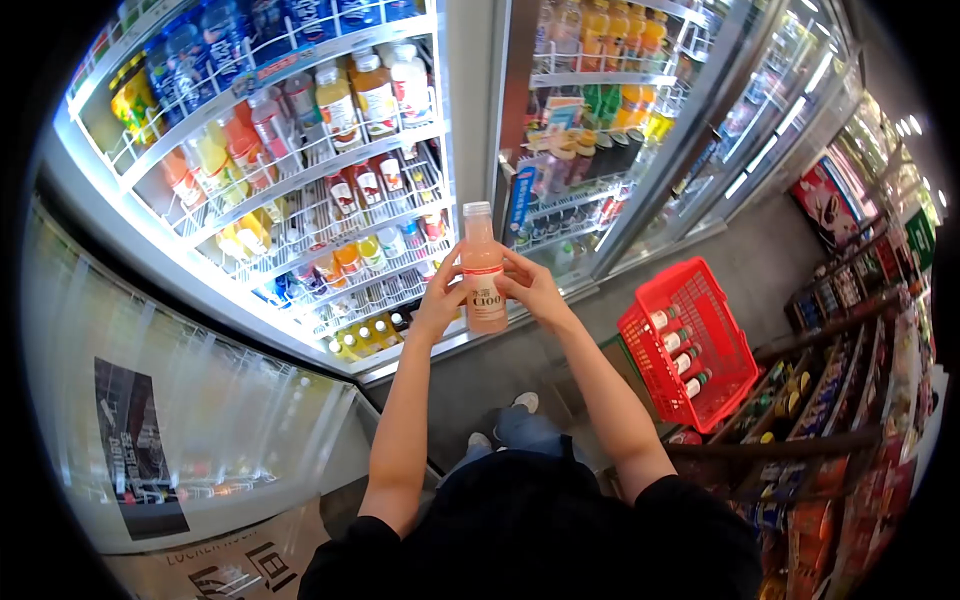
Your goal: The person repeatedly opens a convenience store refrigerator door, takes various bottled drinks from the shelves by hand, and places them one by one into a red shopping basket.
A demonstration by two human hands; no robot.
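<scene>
Grey floor (600, 330) ran through the middle of the head view, the only feed I had, with lit fridges to the left and top and stocked shelves (790, 448) down the lower right. Partly see-through, a door (290, 410) filled much of the lower left of the frame.

Beside it, the nearer fridge (150, 205) held rows of drinks on white wire racks: blue-labelled bottles (185, 60) at the upper left, then orange, yellow and pink ones lower down. Behind glass at the upper right of centre, I saw more orange drinks (594, 28). Right of centre sat a red plastic basket (735, 375) with four pale-labelled bottles (677, 340) lying in it.

At the frame's centre, in front of the fridges, I had the pink bottle (485, 262), its cap whitish, a red band above the "C100" lettering. My left hand (440, 300) gripped one side and my right hand (535, 290) the other, with the right thumb against the label.
</scene>
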